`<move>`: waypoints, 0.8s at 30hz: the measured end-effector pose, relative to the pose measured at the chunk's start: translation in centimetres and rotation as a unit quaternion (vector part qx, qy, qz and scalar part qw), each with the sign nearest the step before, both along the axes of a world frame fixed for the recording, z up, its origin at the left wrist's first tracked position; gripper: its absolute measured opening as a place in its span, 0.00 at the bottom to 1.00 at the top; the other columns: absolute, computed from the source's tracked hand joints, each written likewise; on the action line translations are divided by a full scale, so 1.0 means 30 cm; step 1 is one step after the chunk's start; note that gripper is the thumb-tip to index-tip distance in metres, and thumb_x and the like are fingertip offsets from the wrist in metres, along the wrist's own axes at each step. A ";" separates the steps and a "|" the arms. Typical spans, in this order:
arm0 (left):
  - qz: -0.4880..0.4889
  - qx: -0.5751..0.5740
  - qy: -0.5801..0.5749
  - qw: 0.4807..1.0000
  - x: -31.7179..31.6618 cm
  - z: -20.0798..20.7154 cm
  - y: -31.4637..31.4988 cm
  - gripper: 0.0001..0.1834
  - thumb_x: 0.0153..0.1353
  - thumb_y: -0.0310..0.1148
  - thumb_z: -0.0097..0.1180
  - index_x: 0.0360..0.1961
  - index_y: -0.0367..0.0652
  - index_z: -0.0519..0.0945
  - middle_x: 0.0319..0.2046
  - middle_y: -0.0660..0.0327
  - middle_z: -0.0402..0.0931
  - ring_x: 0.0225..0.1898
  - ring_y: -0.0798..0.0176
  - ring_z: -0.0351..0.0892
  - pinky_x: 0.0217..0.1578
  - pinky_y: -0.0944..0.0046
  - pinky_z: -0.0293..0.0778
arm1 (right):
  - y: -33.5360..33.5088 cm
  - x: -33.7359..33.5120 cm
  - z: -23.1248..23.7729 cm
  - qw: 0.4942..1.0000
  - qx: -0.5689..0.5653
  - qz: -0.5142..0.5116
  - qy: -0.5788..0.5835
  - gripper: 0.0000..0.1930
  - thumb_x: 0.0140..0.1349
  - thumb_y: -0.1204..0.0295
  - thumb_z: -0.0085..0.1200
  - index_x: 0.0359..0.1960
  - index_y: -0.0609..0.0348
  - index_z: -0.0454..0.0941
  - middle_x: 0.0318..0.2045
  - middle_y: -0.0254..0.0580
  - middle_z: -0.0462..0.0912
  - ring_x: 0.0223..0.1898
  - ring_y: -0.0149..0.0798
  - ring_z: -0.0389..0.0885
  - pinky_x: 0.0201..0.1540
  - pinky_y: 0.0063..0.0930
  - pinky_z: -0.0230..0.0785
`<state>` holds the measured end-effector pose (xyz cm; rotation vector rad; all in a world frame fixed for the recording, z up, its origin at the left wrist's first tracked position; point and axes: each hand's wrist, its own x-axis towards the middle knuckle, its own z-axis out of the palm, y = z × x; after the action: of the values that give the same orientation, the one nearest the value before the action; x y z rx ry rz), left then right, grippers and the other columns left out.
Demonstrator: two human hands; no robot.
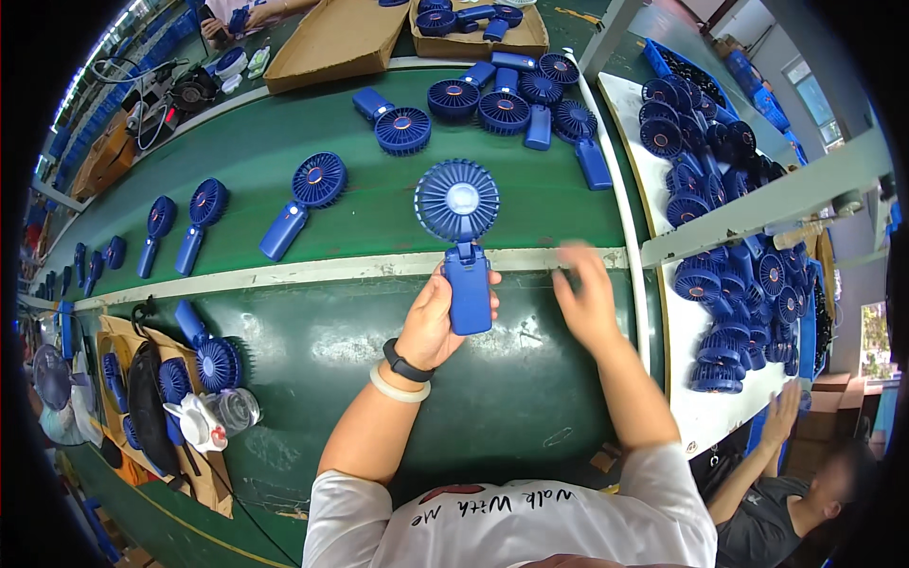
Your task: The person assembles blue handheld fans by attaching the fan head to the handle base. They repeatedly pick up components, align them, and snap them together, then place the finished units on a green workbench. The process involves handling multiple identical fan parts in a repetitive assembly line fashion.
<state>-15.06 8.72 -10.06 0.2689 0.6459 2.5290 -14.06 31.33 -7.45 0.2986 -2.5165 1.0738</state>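
Observation:
A blue handheld fan point(469, 293) stands upright in my left hand point(431, 322), its round grille turned toward me and my fingers wrapped round its handle. To the right, my right hand point(589, 301) is raised over the bench edge with nothing in it. Its thumb is apart from the fingers, and the fingertips are smeared by motion. Beyond my hands, another blue fan point(402, 131) lies on the green belt point(379, 199). A cluster of several fans point(504, 112) is at the belt's right end, and more lie in a row toward the left.
A white board point(686, 407) at the right carries heaped blue fans point(696, 279) behind a grey metal bar point(786, 194). Cardboard boxes point(336, 43) stand at the back. Left on the bench are a clear bottle point(232, 410) and a cardboard tray point(213, 478). A co-worker point(786, 511) sits lower right.

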 end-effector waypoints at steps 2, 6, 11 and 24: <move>0.001 -0.006 -0.002 1.000 -0.007 0.019 -0.005 0.28 0.66 0.45 0.42 0.62 0.42 0.56 0.53 0.51 0.67 0.48 0.57 0.73 0.50 0.57 0.71 | 0.007 -0.260 -0.027 0.999 0.028 0.000 0.018 0.20 0.49 0.79 0.55 0.47 0.60 0.69 0.49 0.51 0.70 0.55 0.52 0.67 0.57 0.38 0.60; -0.009 0.014 -0.001 1.000 -0.017 -0.011 -0.018 0.28 0.65 0.40 0.45 0.63 0.41 0.56 0.55 0.49 0.64 0.53 0.55 0.69 0.55 0.53 0.66 | 0.026 -0.747 -0.059 0.977 0.174 -0.024 0.120 0.32 0.47 0.63 0.61 0.55 0.62 0.66 0.56 0.60 0.64 0.59 0.56 0.62 0.62 0.40 0.54; -0.024 0.079 -0.011 0.997 -0.010 -0.017 -0.011 0.28 0.65 0.40 0.45 0.63 0.42 0.55 0.57 0.47 0.62 0.55 0.52 0.68 0.55 0.51 0.65 | -0.030 -0.918 -0.109 0.938 0.344 -0.009 0.033 0.34 0.47 0.56 0.60 0.52 0.67 0.68 0.55 0.66 0.65 0.58 0.60 0.63 0.60 0.42 0.57; 0.168 -0.225 0.050 0.959 0.011 -0.020 0.024 0.31 0.61 0.31 0.52 0.61 0.40 0.52 0.46 0.59 0.66 0.48 0.63 0.71 0.49 0.61 0.69 | -0.174 -0.410 -0.015 0.982 0.136 0.128 -0.026 0.34 0.50 0.65 0.61 0.59 0.58 0.62 0.52 0.52 0.69 0.52 0.52 0.69 0.54 0.38 0.62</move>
<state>-14.73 9.43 -10.66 0.1301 1.3803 2.5951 -26.35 26.11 -7.91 0.6955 -2.7273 0.8304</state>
